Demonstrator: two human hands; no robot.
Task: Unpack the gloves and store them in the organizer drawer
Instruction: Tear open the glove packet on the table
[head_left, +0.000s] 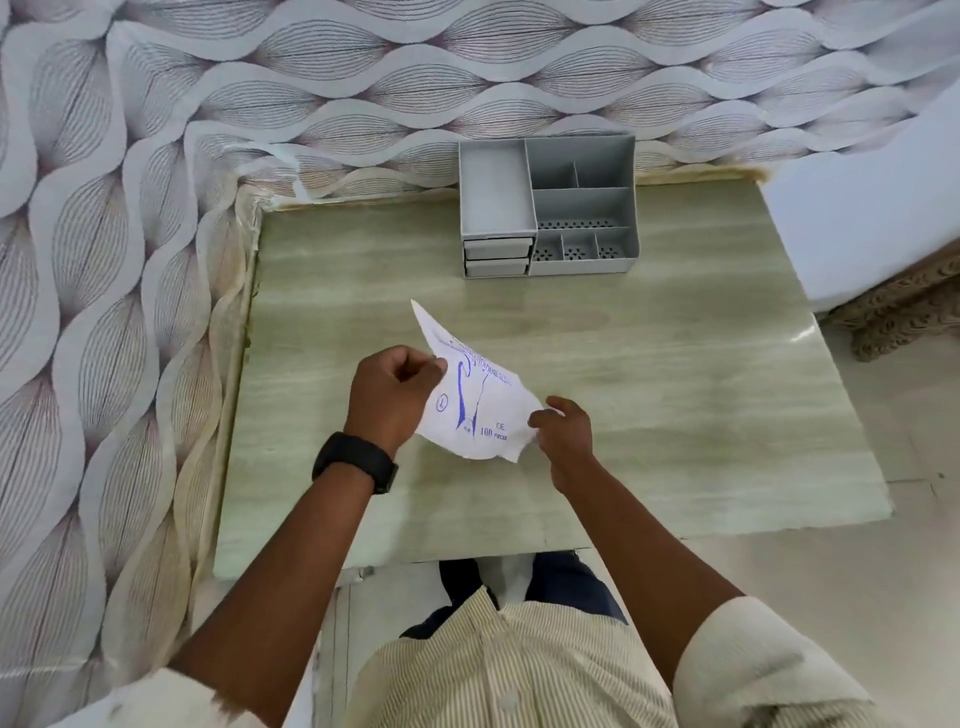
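**White glove pack gripped at both ends, still sealed**

White plastic glove pack (475, 402) with blue print, held above the table (675, 374), on the near side of the grey organizer (548, 205) and well apart from it. Left hand (392, 397) is curled into a tight fist, pinching the pack's left edge between thumb and fingers. Right hand (563, 423) pinches the pack's right edge; its fingers are curled in with no visible gap. Pack looks flat and thin, one corner sticking up toward the organizer. No gloves visible outside it, so unpacking seems not yet done.

Organizer sits at the far edge of the table against the patterned wall. Two small drawers (497, 257) stacked at its lower left, both look closed. Open compartments to their right appear empty.

Risks, judged from here: a hard pull could split the thin film suddenly and scatter gloves across the table or off its near edge onto the floor. Slick plastic could slip from either pinch. Both hands are busy and the drawers are closed, so one hand must let go to open one; loose gloves could spill then.
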